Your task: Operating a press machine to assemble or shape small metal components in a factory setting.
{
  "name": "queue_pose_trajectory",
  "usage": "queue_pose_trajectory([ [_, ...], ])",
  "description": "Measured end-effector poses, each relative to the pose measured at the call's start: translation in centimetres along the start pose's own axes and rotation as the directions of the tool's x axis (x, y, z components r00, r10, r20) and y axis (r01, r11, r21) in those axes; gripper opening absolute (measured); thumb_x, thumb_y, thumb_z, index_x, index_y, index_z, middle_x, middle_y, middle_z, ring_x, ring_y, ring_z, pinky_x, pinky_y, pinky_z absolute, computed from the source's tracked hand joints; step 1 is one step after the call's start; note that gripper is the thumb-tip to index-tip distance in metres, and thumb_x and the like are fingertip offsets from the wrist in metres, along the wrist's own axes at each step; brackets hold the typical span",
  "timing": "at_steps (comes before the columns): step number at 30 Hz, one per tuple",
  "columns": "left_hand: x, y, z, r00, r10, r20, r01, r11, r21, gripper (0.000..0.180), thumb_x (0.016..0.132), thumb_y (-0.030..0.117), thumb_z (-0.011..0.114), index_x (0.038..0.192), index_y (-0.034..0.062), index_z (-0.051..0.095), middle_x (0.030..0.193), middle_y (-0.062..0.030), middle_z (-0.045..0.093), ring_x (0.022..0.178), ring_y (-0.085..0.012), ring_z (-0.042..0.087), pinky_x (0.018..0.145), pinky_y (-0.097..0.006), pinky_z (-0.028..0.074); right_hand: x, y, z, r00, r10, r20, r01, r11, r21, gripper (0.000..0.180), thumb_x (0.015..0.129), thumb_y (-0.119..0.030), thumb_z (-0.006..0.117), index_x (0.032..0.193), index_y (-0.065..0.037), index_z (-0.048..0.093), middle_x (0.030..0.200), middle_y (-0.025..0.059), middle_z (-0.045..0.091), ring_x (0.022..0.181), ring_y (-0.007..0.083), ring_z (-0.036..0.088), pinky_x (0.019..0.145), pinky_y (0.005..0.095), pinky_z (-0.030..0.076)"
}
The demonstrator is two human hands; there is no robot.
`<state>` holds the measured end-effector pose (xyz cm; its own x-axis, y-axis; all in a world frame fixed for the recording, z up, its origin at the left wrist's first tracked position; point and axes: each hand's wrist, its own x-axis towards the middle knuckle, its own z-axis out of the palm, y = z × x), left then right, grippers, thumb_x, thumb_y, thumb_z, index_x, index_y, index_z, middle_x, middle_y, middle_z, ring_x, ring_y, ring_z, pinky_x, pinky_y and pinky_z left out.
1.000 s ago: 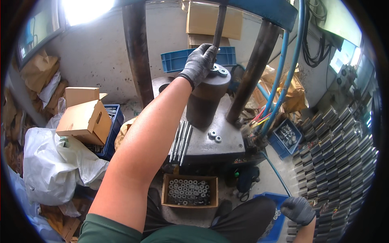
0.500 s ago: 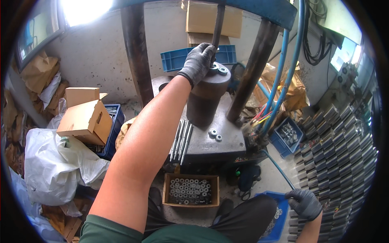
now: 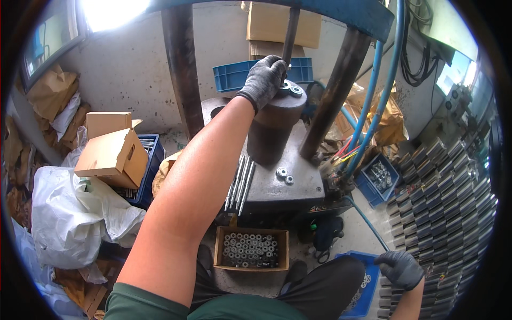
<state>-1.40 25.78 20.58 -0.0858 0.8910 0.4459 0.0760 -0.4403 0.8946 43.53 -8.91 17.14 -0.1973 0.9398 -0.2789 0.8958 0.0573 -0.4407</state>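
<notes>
My left hand [image 3: 262, 82], in a grey knitted glove: fingers curled at the lower end of an upright dark metal rod [image 3: 290, 34], over the far top of a dark cylindrical steel block [image 3: 272, 136]; whether they are clamped on the rod or on a part beneath it, I cannot tell, the glove covering the spot. One round silver ring with a dark centre [image 3: 296, 91]: on the block, just right of my fingers; a second beside it, partly hidden by the glove. My right hand [image 3: 401, 269], same glove: near right, closed over the near end of a slim blue bar [image 3: 368, 224], the fingertips hard to make out. Bright steel rods [image 3: 246, 189]: in a row on the table, left of the block, partly hidden by my forearm. Containers: one open brown cardboard box [image 3: 250, 269], near centre, holding many ringed metal pieces, the nearer ones lost in shadow; one blue plastic tray [image 3: 374, 290], near right, with flat pale washers, cut across by my knee; one blue plastic bin [image 3: 368, 194], right, with small shiny metal parts; one deep blue plastic crate [image 3: 154, 170], left, with metal rods, mostly covered by a tan cardboard carton [image 3: 114, 154]; one low blue plastic crate [image 3: 229, 77], far, contents out of sight.
</notes>
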Motion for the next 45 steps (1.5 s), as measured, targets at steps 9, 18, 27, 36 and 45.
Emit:
queue_pose_trajectory([
  [9,0.0,0.2,0.0,1.0,-0.02,-0.019,0.021,0.999,0.029,0.031,0.102,0.024,0.057,0.115,0.0,0.072,0.089,-0.0083,0.071,0.08,-0.0157,0.067,0.078,-0.032,0.055,0.2,0.4,0.0,0.998,-0.039,-0.052,0.036,0.997,-0.062,0.023,0.086,-0.005,0.071,0.108,-0.004,0.078,0.093,0.0159,0.077,0.085,0.0302,0.076,0.08,0.0387,0.06],
  [18,0.3,-0.1,-0.1,0.999,-0.024,-0.022,0.025,0.999,0.043,0.031,0.102,0.023,0.056,0.115,-0.0002,0.073,0.088,-0.0087,0.071,0.079,-0.016,0.067,0.078,-0.032,0.055,0.3,0.7,-0.2,0.998,-0.029,-0.052,0.028,0.999,-0.023,0.024,0.085,-0.001,0.071,0.108,-0.002,0.077,0.095,0.0167,0.078,0.084,0.0306,0.076,0.08,0.0374,0.06],
  [27,0.1,-0.1,-0.2,0.998,-0.055,-0.016,0.055,0.998,0.038,0.03,0.101,0.021,0.057,0.117,-0.0001,0.072,0.091,-0.0079,0.072,0.081,-0.0154,0.067,0.079,-0.031,0.055,0.6,0.7,-0.1,0.999,-0.009,-0.047,0.012,0.998,0.064,0.023,0.085,-0.001,0.071,0.107,-0.001,0.076,0.093,0.018,0.076,0.086,0.0348,0.075,0.079,0.0397,0.06],
  [36,0.5,-0.8,-0.4,0.999,-0.011,0.048,0.021,0.973,-0.231,0.03,0.103,0.017,0.058,0.129,0.0041,0.066,0.106,-0.0069,0.072,0.099,-0.0157,0.066,0.086,-0.032,0.055,11.2,1.5,-8.3,0.318,-0.512,-0.798,0.255,0.857,-0.448,0.021,0.093,0.008,0.069,0.111,-0.001,0.072,0.098,0.012,0.073,0.09,0.0253,0.073,0.083,0.0353,0.058],
  [45,0.1,-1.4,-0.4,0.955,0.072,-0.286,-0.181,0.909,-0.376,0.033,0.092,-0.007,0.05,0.118,-0.0029,0.069,0.1,-0.0121,0.073,0.089,-0.02,0.072,0.091,-0.032,0.06,17.1,-0.3,-14.7,0.401,-0.438,-0.805,0.113,0.895,-0.431,0.02,0.103,-0.016,0.07,0.114,0.001,0.074,0.104,0.0162,0.077,0.095,0.0281,0.074,0.088,0.0374,0.058],
])
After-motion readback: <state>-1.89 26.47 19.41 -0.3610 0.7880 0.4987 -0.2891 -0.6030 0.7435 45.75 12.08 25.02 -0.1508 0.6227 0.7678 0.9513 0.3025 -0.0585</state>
